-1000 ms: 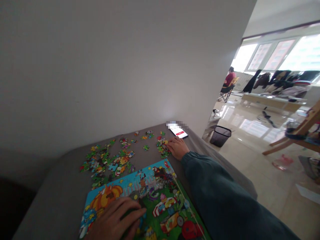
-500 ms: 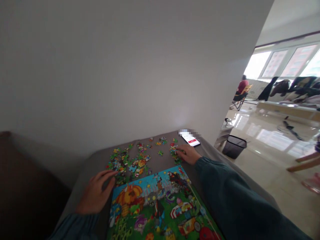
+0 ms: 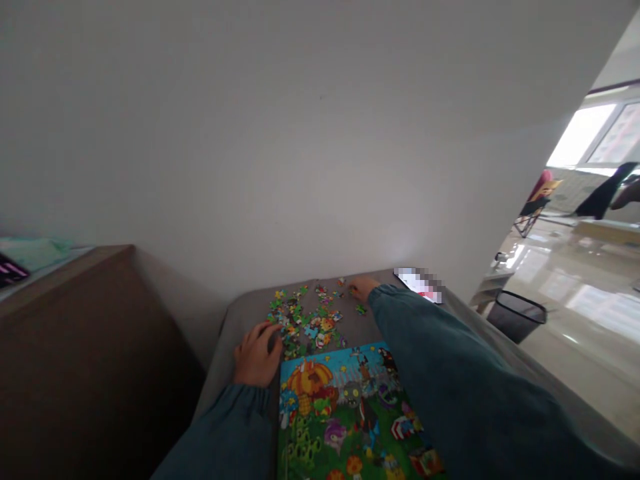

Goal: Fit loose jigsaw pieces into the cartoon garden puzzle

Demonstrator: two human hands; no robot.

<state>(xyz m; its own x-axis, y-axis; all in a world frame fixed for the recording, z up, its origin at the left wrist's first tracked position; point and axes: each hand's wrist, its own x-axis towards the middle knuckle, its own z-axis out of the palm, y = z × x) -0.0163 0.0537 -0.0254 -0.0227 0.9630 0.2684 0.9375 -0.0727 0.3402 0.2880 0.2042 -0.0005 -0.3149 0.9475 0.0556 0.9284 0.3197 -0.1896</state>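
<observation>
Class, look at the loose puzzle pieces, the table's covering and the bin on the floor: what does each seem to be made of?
Puzzle pieces: probably printed cardboard; flat, thin, brightly coloured.
Table covering: likely grey fabric; matte, draping softly over the edge.
Bin: seemingly black wire mesh, though blurred.

Daylight is flooding in through the window (image 3: 583,137) at right, glaring; the wall (image 3: 250,133) is sitting dim; edges are bending, softly blurred.
</observation>
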